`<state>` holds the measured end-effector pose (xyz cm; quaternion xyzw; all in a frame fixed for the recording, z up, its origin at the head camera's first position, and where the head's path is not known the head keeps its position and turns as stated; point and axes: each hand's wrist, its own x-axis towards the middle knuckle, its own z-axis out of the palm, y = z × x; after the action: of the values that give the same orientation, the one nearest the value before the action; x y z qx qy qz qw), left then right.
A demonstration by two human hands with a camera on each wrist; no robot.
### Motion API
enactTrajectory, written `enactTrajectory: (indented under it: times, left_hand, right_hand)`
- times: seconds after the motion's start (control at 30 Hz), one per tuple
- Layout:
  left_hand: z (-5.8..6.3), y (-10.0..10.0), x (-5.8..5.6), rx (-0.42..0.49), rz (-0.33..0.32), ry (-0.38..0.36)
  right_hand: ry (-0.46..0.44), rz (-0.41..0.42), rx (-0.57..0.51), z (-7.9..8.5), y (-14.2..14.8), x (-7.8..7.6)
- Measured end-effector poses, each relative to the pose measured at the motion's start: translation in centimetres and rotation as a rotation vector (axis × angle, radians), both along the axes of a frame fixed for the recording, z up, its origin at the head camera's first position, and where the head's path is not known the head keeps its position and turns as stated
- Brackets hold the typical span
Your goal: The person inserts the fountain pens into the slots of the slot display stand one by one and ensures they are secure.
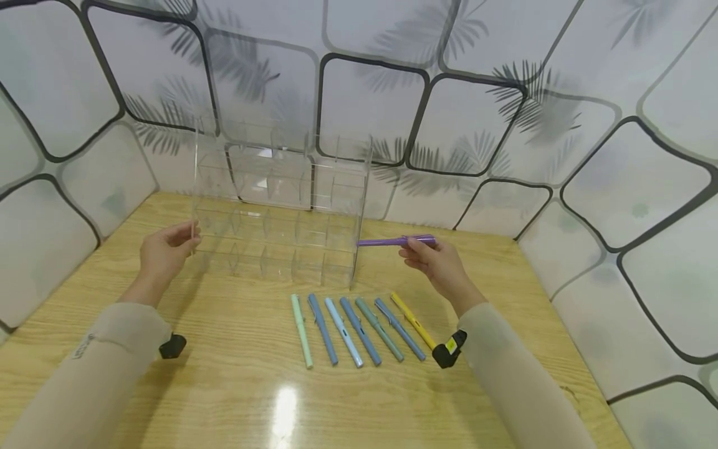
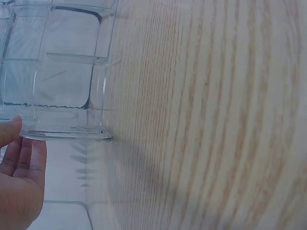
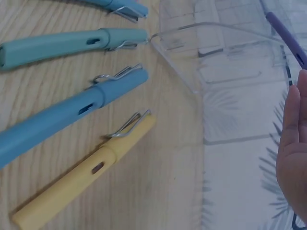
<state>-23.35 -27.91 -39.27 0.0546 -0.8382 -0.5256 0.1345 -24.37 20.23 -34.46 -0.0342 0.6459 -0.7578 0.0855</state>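
A clear acrylic rack (image 1: 280, 206) with tiers of small compartments stands at the back of the wooden table. Its left side panel is pinched between thumb and fingers of my left hand (image 1: 168, 249); the left wrist view shows the same hand (image 2: 21, 187) at the panel's edge. My right hand (image 1: 437, 262) holds a purple pen (image 1: 387, 242) by one end, roughly level. The pen's other end reaches the rack's right side panel; whether it touches, I cannot tell. In the right wrist view the purple pen (image 3: 285, 36) is partly cut off by the frame's edge.
In front of the rack lies a row of several capped pens, from a mint green pen (image 1: 301, 330) at left to a yellow pen (image 1: 413, 319) at right, with blue pens and a dark green pen (image 1: 380, 329) between. Patterned wall panels (image 1: 370, 106) enclose the table's back and sides.
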Motion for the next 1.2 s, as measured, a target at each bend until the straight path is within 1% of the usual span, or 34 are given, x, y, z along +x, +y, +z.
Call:
enactTrajectory:
  times: [0.17,0.3,0.4,0.5,0.67,0.83,0.93,1.1,1.2]
  left_hand:
    - [0.1,0.1,0.0,-0.005,0.001,0.026]
    - [0.0,0.2,0.0,-0.002,-0.001,0.047]
    - [-0.1,0.2,0.0,0.001,0.0,0.046]
    - [-0.1,0.1,0.0,-0.015,0.008,0.032]
    - [-0.1,0.1,0.1,-0.046,0.018,0.023]
    - [-0.2,0.1,0.0,-0.046,0.012,0.035]
    - [-0.3,0.0,0.0,-0.041,0.012,0.041]
    - [-0.3,0.0,0.0,0.005,0.002,0.037]
    - [-0.2,0.1,0.0,0.009,0.006,0.027]
  right_hand:
    - [0.038,-0.02,-0.046,1.2,-1.2,-0.4]
    - [0.086,-0.042,-0.032,2.0,-2.2,-0.8]
    - [0.116,-0.065,-0.015,2.7,-3.0,-1.1]
    - [0.144,-0.09,0.0,3.3,-3.8,-1.3]
    - [0.175,-0.127,-0.026,4.3,-5.0,-2.0]
    - [0.188,-0.159,-0.043,5.3,-6.5,-2.7]
    - [0.201,-0.169,-0.03,5.8,-7.4,-3.1]
    - [0.228,-0.163,0.049,6.6,-9.0,-3.6]
    - [0.243,-0.148,0.097,7.0,-10.0,-3.8]
